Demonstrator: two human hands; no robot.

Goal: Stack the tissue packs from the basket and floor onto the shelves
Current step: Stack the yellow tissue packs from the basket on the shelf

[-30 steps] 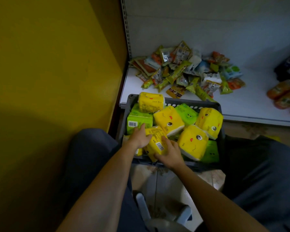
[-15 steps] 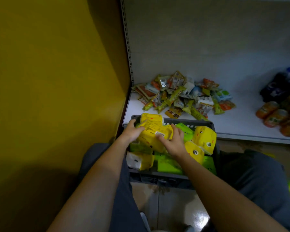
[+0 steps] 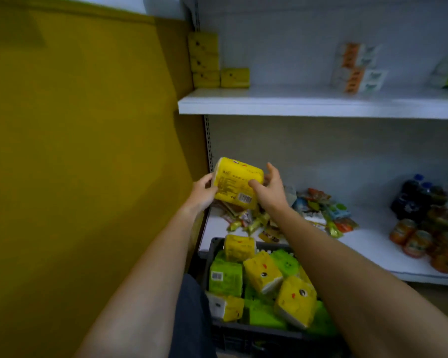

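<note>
Between both hands, a yellow tissue pack (image 3: 234, 180) held aloft.
Left hand (image 3: 201, 193) grips its left end, right hand (image 3: 270, 188) clasps the right (thumb in front); below the wrists sits a basket (image 3: 256, 334) of packs (image 3: 263, 273), above them a white shelf (image 3: 321, 104) with stacked yellow packs (image 3: 204, 60).

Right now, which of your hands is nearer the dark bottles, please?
Right. The right hand holds the yellow tissue pack on the side facing the dark bottles; the left hand, opposite.

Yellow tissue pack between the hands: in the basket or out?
Out. The left hand and right hand hold the yellow plastic-wrapped tissue pack in the air, clear of the dark plastic basket below.
</note>
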